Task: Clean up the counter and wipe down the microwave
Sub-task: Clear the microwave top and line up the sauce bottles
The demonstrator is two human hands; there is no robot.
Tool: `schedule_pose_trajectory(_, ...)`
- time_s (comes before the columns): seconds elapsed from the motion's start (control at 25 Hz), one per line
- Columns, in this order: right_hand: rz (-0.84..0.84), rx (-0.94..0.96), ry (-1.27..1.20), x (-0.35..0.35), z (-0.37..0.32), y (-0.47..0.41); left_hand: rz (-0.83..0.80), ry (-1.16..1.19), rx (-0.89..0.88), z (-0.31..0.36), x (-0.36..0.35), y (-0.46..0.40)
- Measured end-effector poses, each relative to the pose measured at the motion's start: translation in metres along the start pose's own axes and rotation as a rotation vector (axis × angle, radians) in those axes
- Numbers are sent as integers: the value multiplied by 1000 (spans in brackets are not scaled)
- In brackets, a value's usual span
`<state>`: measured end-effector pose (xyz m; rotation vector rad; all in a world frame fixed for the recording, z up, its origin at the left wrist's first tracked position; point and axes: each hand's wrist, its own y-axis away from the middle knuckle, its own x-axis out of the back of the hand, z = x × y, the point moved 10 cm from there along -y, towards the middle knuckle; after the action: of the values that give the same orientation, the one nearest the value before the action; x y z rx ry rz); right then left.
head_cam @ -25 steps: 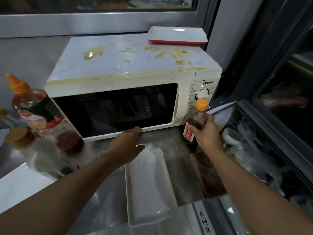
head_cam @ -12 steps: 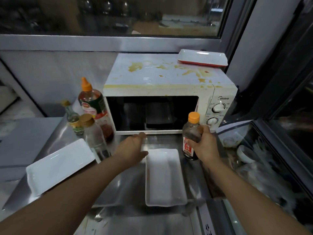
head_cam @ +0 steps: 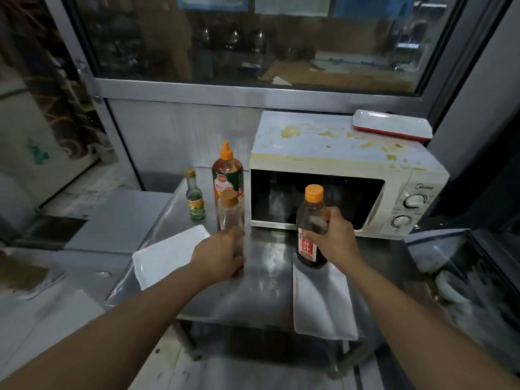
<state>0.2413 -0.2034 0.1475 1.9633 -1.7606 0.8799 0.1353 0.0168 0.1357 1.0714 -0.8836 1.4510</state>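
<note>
A white microwave (head_cam: pixel 332 153) with yellow-brown stains on its top stands at the back of the steel counter (head_cam: pixel 261 288). My right hand (head_cam: pixel 334 237) is shut on a dark sauce bottle (head_cam: pixel 311 220) with an orange cap, held upright just above the near white tray (head_cam: pixel 323 302). My left hand (head_cam: pixel 219 254) wraps the base of a clear bottle (head_cam: pixel 229 212) with a tan cap, left of the microwave door. Behind it stand a tall orange-capped sauce bottle (head_cam: pixel 227 170) and a small green-labelled bottle (head_cam: pixel 194 201).
A red-and-white tray (head_cam: pixel 391 128) lies on the microwave's back right corner. Another white tray (head_cam: pixel 166 254) lies tilted at the counter's left edge. Bowls and cups (head_cam: pixel 450 285) sit behind glass on the right. A window spans the back wall.
The view has pulled back and turned left. My left hand has moved left from the microwave's front edge onto the clear bottle. My right hand has carried the dark bottle left, in front of the door.
</note>
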Motion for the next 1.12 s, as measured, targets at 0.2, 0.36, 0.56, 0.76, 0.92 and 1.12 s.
schedule_pose_trajectory(0.2,21,-35,-7,-31,-28,5,-4,35,-42,-55,14,-9)
schedule_pose_trajectory(0.36,84,-91,-7,-48,-43,12,-23,163,-134,-81,9,-33)
schedule_pose_trajectory(0.56,199,-135,19,-54,-49,23,-138,402,-250,-82,-14,-63)
schedule_pose_trajectory(0.76,218,-182,32,-64,-43,28,-163,519,-233,-82,-31,-87)
schedule_pose_trajectory(0.92,220,-197,13,-66,-39,29,-118,512,-209,-75,-38,-94)
schedule_pose_trajectory(1.12,208,-198,-3,-66,-36,31,-21,444,-159,-76,-31,-88)
